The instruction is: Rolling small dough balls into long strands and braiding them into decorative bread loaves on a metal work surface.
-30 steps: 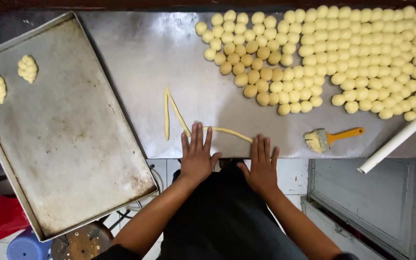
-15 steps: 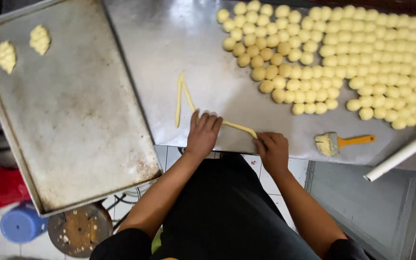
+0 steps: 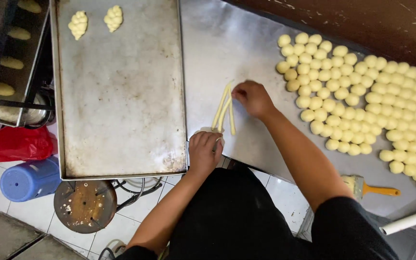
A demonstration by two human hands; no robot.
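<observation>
A person's left hand (image 3: 204,151) presses down, fingers curled, on the gathered near ends of three thin dough ropes (image 3: 223,110) on a steel worktable (image 3: 227,43). The right hand (image 3: 252,97), just beyond the left and slightly to its right, pinches the far end of one rope between fingertips. The ropes run side by side between the two hands. To the right of the right hand lies a broad field of small dough balls (image 3: 362,101). Left of both hands sits a worn baking tray (image 3: 121,120) bearing two braided dough pieces (image 3: 96,20) at its far end. Near the right forearm rests a yellow-handled pastry brush (image 3: 369,187).
</observation>
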